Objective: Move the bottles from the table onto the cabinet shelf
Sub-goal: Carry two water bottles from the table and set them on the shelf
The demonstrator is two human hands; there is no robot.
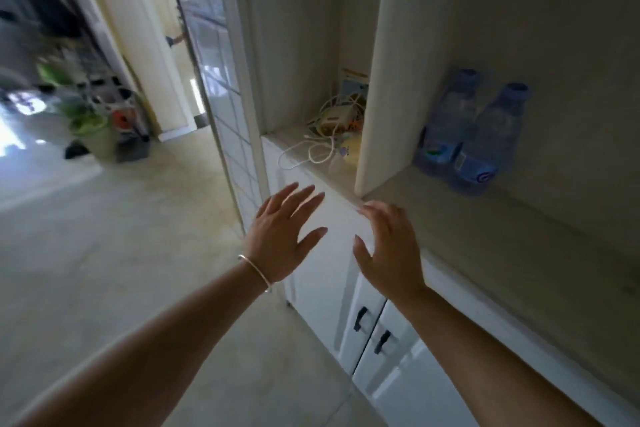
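Two clear plastic bottles with blue caps and blue labels stand side by side on the cabinet shelf point(485, 236), the left bottle point(446, 121) slightly behind the right bottle point(488, 139). Both sit at the left end of the right-hand niche, close to the white divider. My left hand point(284, 232), with a silver bangle at the wrist, is held out with fingers spread and holds nothing. My right hand point(388, 246) is beside it, fingers straight and empty, just in front of the shelf's front edge. Both hands are below and left of the bottles. The table is out of view.
A white divider panel point(374, 80) splits the shelf. The left niche holds tangled cables and a charger point(332, 128). White cabinet doors with black handles point(370, 326) lie below. A glass door point(211, 62) stands to the left, with potted plants point(86, 121) on the floor beyond.
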